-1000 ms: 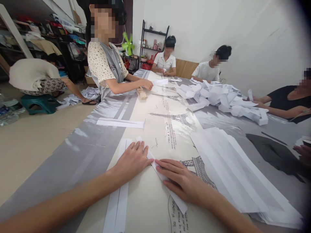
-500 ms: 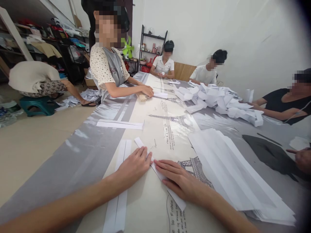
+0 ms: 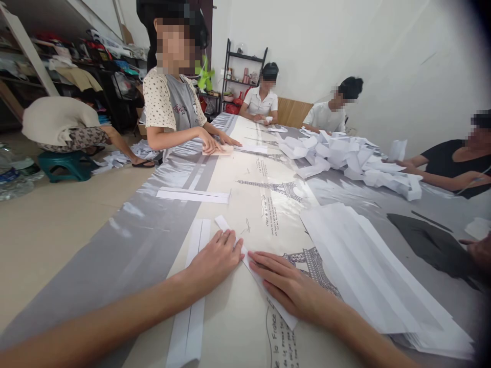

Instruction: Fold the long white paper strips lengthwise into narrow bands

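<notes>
A narrow folded strip of white paper (image 3: 223, 223) slants across the table in front of me, its middle covered by my hands. Bent fingers of my left hand (image 3: 215, 254) are closed together over its upper half, pressing it to the cloth. My right hand (image 3: 287, 280) lies along the lower half with fingers stretched out nearly flat. The fingertips of both hands almost meet on the strip. Under my left forearm is a creased white paper strip (image 3: 187, 335). Another folded strip (image 3: 192, 195) lies crosswise farther off.
A fanned stack of white paper sheets (image 3: 364, 266) lies at the right. Behind it rises a heap of folded paper strips (image 3: 341, 156). Several people sit or stand around the cloth-covered table (image 3: 126, 250); one person (image 3: 172, 112) works at the left edge. A black bag-like item (image 3: 425, 245) lies far right.
My hands stay on the strip with almost no movement; the view shifts slightly. The standing person's nearer hand has drawn back leftward, along with a tan piece under it.
</notes>
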The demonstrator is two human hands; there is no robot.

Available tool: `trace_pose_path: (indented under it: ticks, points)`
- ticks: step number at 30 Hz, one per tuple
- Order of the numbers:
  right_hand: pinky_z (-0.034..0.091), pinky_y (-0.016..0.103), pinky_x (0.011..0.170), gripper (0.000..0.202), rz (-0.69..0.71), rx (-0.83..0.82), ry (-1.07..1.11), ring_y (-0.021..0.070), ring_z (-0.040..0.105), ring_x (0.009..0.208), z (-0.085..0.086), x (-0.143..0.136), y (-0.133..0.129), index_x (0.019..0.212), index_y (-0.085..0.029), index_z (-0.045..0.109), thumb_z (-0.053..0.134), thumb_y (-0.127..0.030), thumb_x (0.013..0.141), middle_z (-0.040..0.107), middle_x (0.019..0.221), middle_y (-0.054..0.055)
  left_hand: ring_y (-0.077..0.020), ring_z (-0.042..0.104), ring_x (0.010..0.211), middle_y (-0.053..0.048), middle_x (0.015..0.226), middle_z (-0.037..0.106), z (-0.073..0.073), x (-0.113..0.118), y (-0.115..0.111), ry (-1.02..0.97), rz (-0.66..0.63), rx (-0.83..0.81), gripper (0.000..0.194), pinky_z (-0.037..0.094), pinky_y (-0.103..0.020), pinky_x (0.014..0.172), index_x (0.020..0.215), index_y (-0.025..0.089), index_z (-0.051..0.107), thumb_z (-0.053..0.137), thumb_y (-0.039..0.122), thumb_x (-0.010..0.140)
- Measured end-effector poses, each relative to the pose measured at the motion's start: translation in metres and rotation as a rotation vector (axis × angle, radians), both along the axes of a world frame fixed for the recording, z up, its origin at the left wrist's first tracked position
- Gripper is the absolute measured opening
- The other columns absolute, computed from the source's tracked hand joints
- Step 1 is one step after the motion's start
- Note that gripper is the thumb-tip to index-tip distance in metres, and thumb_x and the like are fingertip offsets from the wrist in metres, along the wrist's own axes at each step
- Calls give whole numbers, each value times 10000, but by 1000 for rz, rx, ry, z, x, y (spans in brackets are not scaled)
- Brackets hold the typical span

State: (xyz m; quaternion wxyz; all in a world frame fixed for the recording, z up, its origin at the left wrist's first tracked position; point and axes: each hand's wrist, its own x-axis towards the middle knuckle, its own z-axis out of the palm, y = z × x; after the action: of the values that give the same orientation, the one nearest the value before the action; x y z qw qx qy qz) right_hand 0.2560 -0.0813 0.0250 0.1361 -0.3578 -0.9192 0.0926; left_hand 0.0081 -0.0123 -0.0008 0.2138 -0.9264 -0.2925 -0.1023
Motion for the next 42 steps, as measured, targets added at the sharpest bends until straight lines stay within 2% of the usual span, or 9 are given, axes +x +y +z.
trace_pose_path:
  ticks: [3, 6, 12, 16, 18, 27, 33, 36, 42]
  points:
    - [514, 453, 1117, 449, 44, 64, -25, 239, 472, 1435, -1, 7, -5, 1467, -204, 543, 469, -89, 1039, 555, 1519, 82, -319, 639, 1201, -240, 1228, 687, 1, 1, 0, 13, 8, -16, 348, 431, -431, 1021, 1300, 29, 604, 402, 216, 1088]
    - [546, 506, 1046, 474, 57, 130, -77, 274, 538, 1369, 0, 16, -14, 1448, -198, 556, 454, -32, 1015, 593, 1483, 83, -325, 639, 1191, -253, 1232, 678, 4, 1, 0, 22, 8, -29, 351, 437, -433, 1009, 1281, 16, 613, 395, 214, 1090]
    - [569, 500, 1003, 481, 12, 67, -132, 288, 606, 1282, 14, 22, -35, 1406, -195, 594, 469, -28, 972, 608, 1469, 58, -326, 634, 1206, -251, 1250, 671, 8, 0, 1, 52, -18, -35, 345, 455, -439, 1017, 1287, 15, 614, 419, 217, 1087]
    - [541, 452, 1083, 448, -33, -9, -96, 267, 562, 1340, 15, 24, -48, 1454, -185, 547, 577, -246, 1012, 568, 1509, 76, -332, 643, 1195, -269, 1249, 666, 9, -1, 1, 14, -27, -38, 342, 467, -446, 1017, 1283, 4, 621, 442, 214, 1080]
    - [532, 443, 1101, 480, -63, -2, -86, 260, 543, 1365, 10, 26, -54, 1485, -187, 514, 585, -281, 1019, 545, 1529, 79, -342, 649, 1183, -272, 1225, 673, 9, -1, 2, 18, -38, -43, 340, 475, -458, 1011, 1274, -1, 629, 448, 208, 1076]
    - [577, 507, 1038, 525, -98, 131, -138, 317, 574, 1335, -2, 19, -68, 1539, -116, 431, 510, -180, 1023, 513, 1549, 105, -327, 634, 1208, -268, 1235, 668, 8, -3, 5, -26, -77, -84, 338, 488, -473, 1027, 1278, 1, 621, 420, 187, 1080]
    - [587, 525, 1002, 525, -65, 173, -180, 321, 646, 1243, 2, 26, -69, 1530, -149, 454, 516, -134, 1008, 535, 1531, 82, -327, 617, 1218, -247, 1216, 677, 12, -3, 6, 39, -73, -111, 350, 493, -475, 1020, 1281, 6, 625, 391, 175, 1082]
    - [594, 483, 983, 530, -22, 197, -186, 294, 666, 1220, 7, 34, -74, 1523, -180, 468, 539, -120, 1001, 551, 1516, 67, -322, 606, 1233, -234, 1228, 677, 10, -4, 6, 33, -71, -95, 344, 487, -463, 1019, 1292, 23, 620, 404, 187, 1081]
    - [615, 450, 917, 561, -14, 238, -197, 281, 687, 1186, 8, 42, -82, 1562, -124, 395, 515, -127, 1014, 577, 1480, 91, -321, 613, 1226, -253, 1249, 660, 4, -5, 6, -24, -68, -94, 344, 475, -464, 1032, 1303, 19, 614, 422, 193, 1077]
